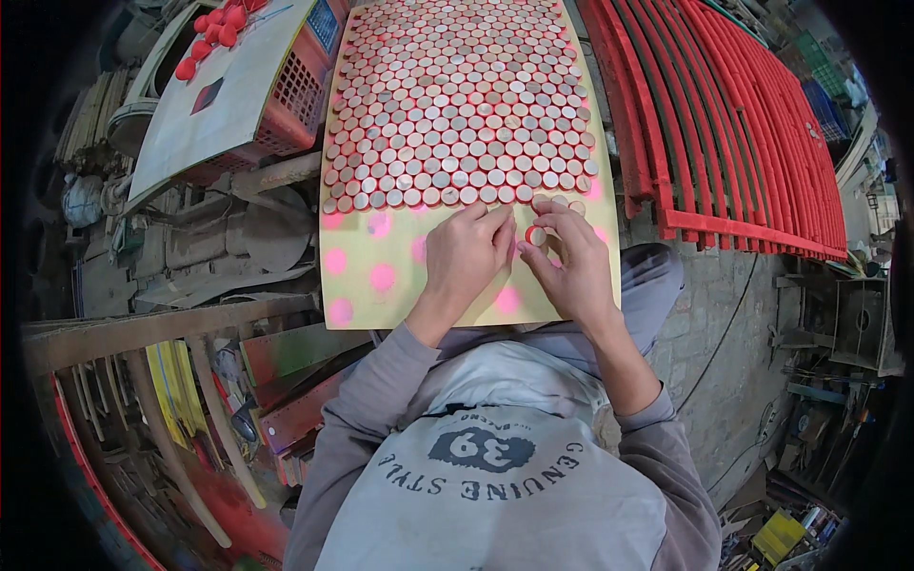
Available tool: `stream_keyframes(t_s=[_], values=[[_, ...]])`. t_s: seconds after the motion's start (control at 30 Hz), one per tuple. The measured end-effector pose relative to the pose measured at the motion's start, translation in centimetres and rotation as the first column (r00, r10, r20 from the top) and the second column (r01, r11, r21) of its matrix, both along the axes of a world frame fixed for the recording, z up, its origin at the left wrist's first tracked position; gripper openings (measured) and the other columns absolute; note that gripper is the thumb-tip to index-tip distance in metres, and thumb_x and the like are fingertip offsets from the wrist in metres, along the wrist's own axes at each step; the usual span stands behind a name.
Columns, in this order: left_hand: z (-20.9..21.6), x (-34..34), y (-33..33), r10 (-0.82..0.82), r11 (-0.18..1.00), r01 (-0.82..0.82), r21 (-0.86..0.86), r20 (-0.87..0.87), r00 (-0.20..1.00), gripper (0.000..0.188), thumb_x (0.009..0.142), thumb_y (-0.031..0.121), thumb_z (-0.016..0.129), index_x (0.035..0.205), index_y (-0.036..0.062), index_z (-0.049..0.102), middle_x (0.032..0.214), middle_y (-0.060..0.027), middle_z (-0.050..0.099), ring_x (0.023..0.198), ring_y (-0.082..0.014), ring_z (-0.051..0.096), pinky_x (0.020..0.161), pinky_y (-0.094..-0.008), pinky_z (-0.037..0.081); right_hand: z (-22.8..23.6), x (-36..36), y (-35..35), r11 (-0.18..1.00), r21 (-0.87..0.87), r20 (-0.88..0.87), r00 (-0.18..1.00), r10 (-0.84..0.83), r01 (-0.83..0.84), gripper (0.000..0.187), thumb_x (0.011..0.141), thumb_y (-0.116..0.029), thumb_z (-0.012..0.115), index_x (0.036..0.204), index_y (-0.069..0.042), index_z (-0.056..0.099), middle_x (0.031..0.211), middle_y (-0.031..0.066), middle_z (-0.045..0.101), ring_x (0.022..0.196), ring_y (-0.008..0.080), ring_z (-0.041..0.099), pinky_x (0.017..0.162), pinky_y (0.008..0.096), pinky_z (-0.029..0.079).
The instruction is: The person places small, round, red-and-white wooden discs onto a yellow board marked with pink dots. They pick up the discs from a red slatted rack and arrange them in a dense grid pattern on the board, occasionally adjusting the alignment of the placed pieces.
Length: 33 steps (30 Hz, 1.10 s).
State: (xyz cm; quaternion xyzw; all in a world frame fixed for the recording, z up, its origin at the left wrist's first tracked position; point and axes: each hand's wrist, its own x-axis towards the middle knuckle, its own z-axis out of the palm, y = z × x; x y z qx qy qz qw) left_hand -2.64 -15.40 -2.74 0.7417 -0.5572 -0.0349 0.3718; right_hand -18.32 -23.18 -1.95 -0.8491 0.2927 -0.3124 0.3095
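Rows of small round wooden discs (457, 114) with pale faces and red edges stand packed together on a pale yellow board (428, 309). Pink spots mark the bare near part of the board. Between the thumb and fingers of my right hand (579, 255) is one red-edged disc (535, 235), held tilted just below the nearest row. My left hand (465, 252) is close beside it, its fingers bent and pressed together at the row's edge. Whatever those fingers may hold is hidden.
On the right lies a stack of red-painted slats (733, 124). A pale panel (205, 133) rests over a red plastic crate (290, 105) on the left, with several red ball-shaped pieces (217, 34) on top. Below left stands a wooden rail (171, 328).
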Motion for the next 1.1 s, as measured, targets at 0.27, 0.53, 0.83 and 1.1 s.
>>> stream_keyframes(t_s=[0.27, 0.53, 0.83, 1.1], values=[[-0.4, 0.3, -0.4, -0.007, 0.997, 0.005, -0.072, -0.028, 1.0, 0.009, 0.088, 0.015, 0.073, 0.091, 0.0067, 0.075, 0.076, -0.0092, 0.065, 0.064, -0.0282, 0.066, 0.057, -0.0396, 0.053, 0.2, -0.4, 0.0, 1.0, -0.003, 0.016, 1.0, 0.025, -0.025, 0.036, 0.077, -0.009, 0.085, 0.105, -0.001, 0.063, 0.124, 0.0175, 0.067, 0.11, 0.0362, 0.065, 0.092, 0.0434, 0.053], [-0.3, 0.7, -0.6, -0.02, 0.998, 0.015, -0.063, -0.079, 0.997, 0.008, 0.087, 0.013, 0.074, 0.09, 0.0055, 0.075, 0.075, -0.0091, 0.065, 0.064, -0.0268, 0.066, 0.058, -0.0381, 0.052, 0.1, -0.1, -0.1, 1.0, 0.017, 0.021, 1.0, 0.0, -0.001, 0.036, 0.078, -0.007, 0.084, 0.105, 0.0, 0.062, 0.126, 0.0187, 0.064, 0.112, 0.037, 0.065, 0.09, 0.043, 0.054], [-0.3, 2.6, 0.7, -0.068, 0.991, 0.053, -0.125, -0.116, 0.991, 0.012, 0.089, 0.006, 0.074, 0.1, 0.0013, 0.077, 0.092, -0.0112, 0.075, 0.07, -0.0212, 0.071, 0.063, -0.0304, 0.056, 0.9, -0.3, 0.6, 0.999, -0.006, 0.015, 0.999, -0.036, 0.036, 0.035, 0.078, -0.006, 0.084, 0.104, 0.002, 0.061, 0.123, 0.0194, 0.064, 0.107, 0.0361, 0.068, 0.085, 0.0395, 0.058], [-0.5, 2.3, 0.9, -0.078, 0.989, 0.062, -0.136, -0.117, 0.99, 0.013, 0.09, 0.006, 0.074, 0.101, 0.0011, 0.077, 0.093, -0.0114, 0.075, 0.071, -0.0212, 0.071, 0.063, -0.0304, 0.056, 0.3, 0.0, 0.0, 0.999, -0.031, 0.05, 0.999, -0.015, 0.017, 0.034, 0.078, -0.006, 0.085, 0.102, 0.002, 0.062, 0.124, 0.0197, 0.064, 0.106, 0.0362, 0.069, 0.086, 0.0401, 0.058]])
